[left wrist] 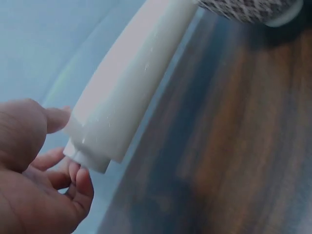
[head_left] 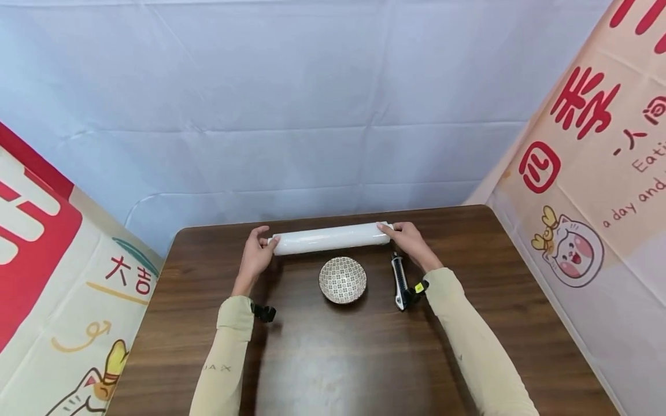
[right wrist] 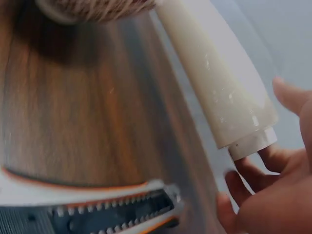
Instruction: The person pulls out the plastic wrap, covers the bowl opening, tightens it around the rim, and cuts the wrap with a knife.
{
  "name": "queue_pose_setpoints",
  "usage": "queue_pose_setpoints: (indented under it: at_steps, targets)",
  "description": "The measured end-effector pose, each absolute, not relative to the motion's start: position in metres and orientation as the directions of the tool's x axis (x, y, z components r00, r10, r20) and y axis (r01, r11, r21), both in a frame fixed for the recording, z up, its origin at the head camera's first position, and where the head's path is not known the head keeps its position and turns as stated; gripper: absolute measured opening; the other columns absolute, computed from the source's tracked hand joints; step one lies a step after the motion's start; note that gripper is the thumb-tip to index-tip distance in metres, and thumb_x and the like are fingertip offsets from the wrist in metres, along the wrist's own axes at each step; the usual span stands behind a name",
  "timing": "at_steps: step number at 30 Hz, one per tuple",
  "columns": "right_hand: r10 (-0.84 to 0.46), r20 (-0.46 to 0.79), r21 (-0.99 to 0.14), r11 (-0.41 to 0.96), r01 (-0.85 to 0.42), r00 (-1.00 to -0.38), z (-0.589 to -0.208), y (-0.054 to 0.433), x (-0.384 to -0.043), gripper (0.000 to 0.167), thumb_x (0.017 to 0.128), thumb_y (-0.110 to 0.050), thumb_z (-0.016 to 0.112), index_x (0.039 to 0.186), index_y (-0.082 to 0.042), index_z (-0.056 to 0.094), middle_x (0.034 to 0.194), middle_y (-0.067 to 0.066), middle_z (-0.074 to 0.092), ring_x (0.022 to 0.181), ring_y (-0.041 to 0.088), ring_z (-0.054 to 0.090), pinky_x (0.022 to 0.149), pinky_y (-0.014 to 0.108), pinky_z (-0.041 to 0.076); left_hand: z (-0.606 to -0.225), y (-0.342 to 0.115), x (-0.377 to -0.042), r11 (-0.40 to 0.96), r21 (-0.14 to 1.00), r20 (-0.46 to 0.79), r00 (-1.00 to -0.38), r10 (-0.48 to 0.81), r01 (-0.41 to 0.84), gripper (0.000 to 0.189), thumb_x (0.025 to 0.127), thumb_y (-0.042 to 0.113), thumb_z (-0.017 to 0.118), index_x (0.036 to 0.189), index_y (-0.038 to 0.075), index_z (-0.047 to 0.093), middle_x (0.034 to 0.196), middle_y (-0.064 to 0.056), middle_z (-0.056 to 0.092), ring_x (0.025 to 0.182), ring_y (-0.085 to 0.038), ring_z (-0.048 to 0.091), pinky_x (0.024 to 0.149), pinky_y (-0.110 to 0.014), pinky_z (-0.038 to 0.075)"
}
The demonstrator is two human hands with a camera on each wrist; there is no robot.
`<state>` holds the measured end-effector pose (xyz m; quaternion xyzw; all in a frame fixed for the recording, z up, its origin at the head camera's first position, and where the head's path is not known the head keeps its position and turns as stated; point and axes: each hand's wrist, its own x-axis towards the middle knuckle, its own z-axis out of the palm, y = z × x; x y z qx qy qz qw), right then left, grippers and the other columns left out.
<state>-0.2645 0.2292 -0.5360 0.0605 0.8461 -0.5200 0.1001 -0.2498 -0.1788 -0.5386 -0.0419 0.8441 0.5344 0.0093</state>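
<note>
A white roll of plastic wrap (head_left: 330, 238) spans the space between both hands, near the back of the table. My left hand (head_left: 256, 253) holds its left end, with the thumb against the wrap and the fingers curled by the protruding core (left wrist: 87, 157). At the other end my right hand (head_left: 411, 240) holds the roll, its fingers under the core (right wrist: 253, 144). A patterned bowl (head_left: 342, 280) stands just in front of the roll. Beside the right wrist lies a utility knife (head_left: 399, 281) with a silver and black body.
The dark wooden table (head_left: 333, 358) ends close behind the roll, in front of a pale cloth backdrop (head_left: 291, 104). Printed cloth panels stand along the left (head_left: 99, 277) and right (head_left: 583, 190) sides.
</note>
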Motion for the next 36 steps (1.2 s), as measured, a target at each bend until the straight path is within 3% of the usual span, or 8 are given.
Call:
queue_pose_setpoints:
  at_steps: [7,11,14,17,21,25,29,36]
  targets:
    - [-0.052,-0.259,-0.832,0.519,0.195,-0.964,-0.537,0.232,-0.262,0.041,0.097,-0.039,0.076,0.107,0.000,0.066,0.075,-0.005,0.049,0.071,0.014,0.044,0.067,0.028,0.043,-0.533,-0.170,-0.255,0.417,0.889,-0.151,-0.981,-0.123,-0.189,0.050,0.107,0.040,0.061,0.143,0.005,0.054,0.111,-0.016,0.061,0.091,-0.024,0.057,0.074,-0.032,0.047]
    - [-0.032,-0.270,-0.818,0.535,0.211,-0.962,-0.548,0.236,-0.260,0.041,0.094,-0.044,0.078,0.092,-0.006,0.064,0.074,-0.004,0.053,0.070,0.014,0.047,0.067,0.029,0.044,-0.540,-0.166,-0.259,0.437,0.858,-0.233,-0.963,-0.138,-0.270,0.051,0.107,0.047,0.057,0.135,0.005,0.057,0.129,-0.019,0.061,0.108,-0.030,0.058,0.088,-0.040,0.050]
    - [-0.006,-0.275,-0.820,0.523,0.231,-0.962,-0.554,0.237,-0.260,0.055,0.093,-0.056,0.075,0.070,-0.013,0.050,0.062,-0.004,0.044,0.060,0.015,0.040,0.062,0.030,0.040,-0.542,-0.164,-0.261,0.436,0.851,-0.251,-0.956,-0.153,-0.294,0.054,0.108,0.051,0.054,0.134,0.004,0.058,0.138,-0.020,0.059,0.117,-0.033,0.057,0.097,-0.046,0.050]
    - [0.027,-0.277,-0.813,0.527,0.249,-0.960,-0.558,0.236,-0.261,0.066,0.092,-0.066,0.070,0.062,-0.018,0.037,0.055,-0.007,0.036,0.054,0.015,0.033,0.059,0.031,0.036,-0.544,-0.163,-0.264,0.424,0.855,-0.266,-0.955,-0.134,-0.298,0.055,0.107,0.052,0.054,0.135,0.004,0.057,0.140,-0.021,0.057,0.117,-0.034,0.056,0.098,-0.047,0.050]
    - [0.054,-0.268,-0.805,0.536,0.254,-0.962,-0.558,0.235,-0.263,0.068,0.093,-0.069,0.067,0.063,-0.018,0.033,0.055,-0.007,0.028,0.054,0.015,0.028,0.060,0.031,0.035,-0.547,-0.163,-0.266,0.430,0.855,-0.289,-0.955,-0.071,-0.291,0.055,0.103,0.055,0.061,0.134,0.008,0.059,0.137,-0.017,0.057,0.111,-0.030,0.055,0.092,-0.041,0.048]
    - [0.070,-0.234,-0.800,0.553,0.233,-0.970,-0.557,0.235,-0.263,0.069,0.092,-0.069,0.069,0.066,-0.017,0.032,0.059,-0.007,0.024,0.057,0.016,0.025,0.063,0.032,0.034,-0.550,-0.166,-0.267,0.440,0.861,-0.277,-0.961,-0.015,-0.255,0.059,0.098,0.057,0.069,0.133,0.010,0.062,0.133,-0.016,0.059,0.110,-0.027,0.057,0.092,-0.038,0.048]
    - [0.092,-0.213,-0.796,0.560,0.228,-0.973,-0.557,0.234,-0.262,0.070,0.090,-0.073,0.068,0.067,-0.018,0.032,0.060,-0.008,0.023,0.058,0.016,0.026,0.065,0.032,0.035,-0.549,-0.170,-0.266,0.525,0.839,-0.218,-0.972,0.089,-0.140,0.060,0.097,0.045,0.075,0.143,0.010,0.059,0.140,-0.019,0.060,0.115,-0.031,0.060,0.095,-0.044,0.051]
    - [0.109,-0.198,-0.810,0.541,0.226,-0.974,-0.560,0.231,-0.257,0.067,0.092,-0.069,0.068,0.069,-0.017,0.033,0.059,-0.007,0.025,0.056,0.016,0.028,0.062,0.031,0.035,-0.548,-0.168,-0.258,0.758,0.648,-0.099,-0.978,0.183,0.077,0.060,0.091,0.032,0.084,0.146,0.022,0.061,0.145,-0.020,0.064,0.128,-0.043,0.061,0.107,-0.057,0.051]
